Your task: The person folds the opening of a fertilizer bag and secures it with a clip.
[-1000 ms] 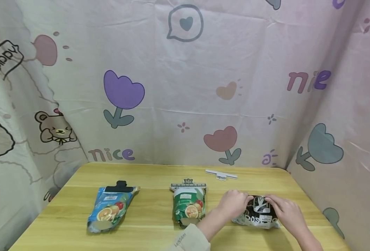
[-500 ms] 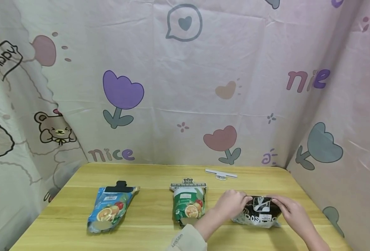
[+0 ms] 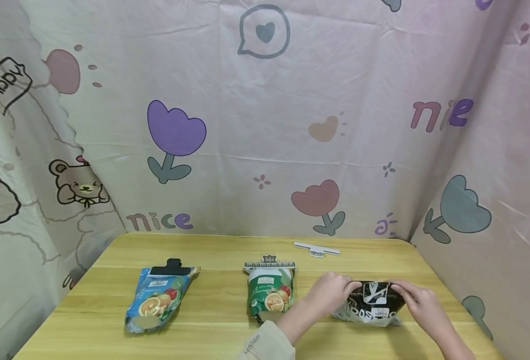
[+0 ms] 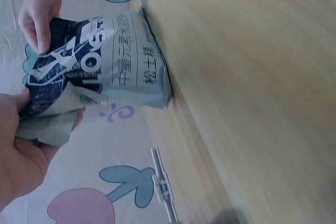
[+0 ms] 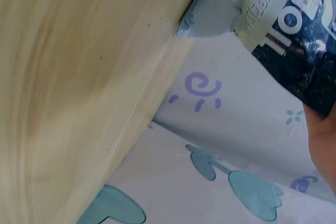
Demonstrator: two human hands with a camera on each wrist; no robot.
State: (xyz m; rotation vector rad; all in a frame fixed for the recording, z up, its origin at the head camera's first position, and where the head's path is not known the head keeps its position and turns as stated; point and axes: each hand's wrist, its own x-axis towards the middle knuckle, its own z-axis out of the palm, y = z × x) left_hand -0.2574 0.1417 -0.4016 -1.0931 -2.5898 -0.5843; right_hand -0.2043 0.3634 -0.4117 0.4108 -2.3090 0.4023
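Observation:
A black and pale grey-green plastic bag (image 3: 375, 305) stands on the table at the right, its base down and its black top edge upward. My left hand (image 3: 330, 294) pinches the top at its left corner, thumb on the near face. At the opposite corner my right hand (image 3: 420, 302) pinches the top edge between thumb and fingers. The left wrist view shows both hands on the black end of the bag (image 4: 131, 61), with one side flap folded out by the left palm. In the right wrist view, part of the right hand (image 5: 321, 145) shows under the bag's dark end.
A white bar-shaped bag clip (image 3: 316, 249) lies behind the bag. In the middle lies a green fruit-print bag (image 3: 269, 295) with a piano-patterned clip (image 3: 269, 264). A blue fruit-print bag (image 3: 154, 302) with a black clip (image 3: 170, 269) lies left. Printed cloth hangs around the table.
My right hand has slid slightly right along the bag's top edge, and the top now looks wider and flatter. The left hand keeps its grip at the left corner.

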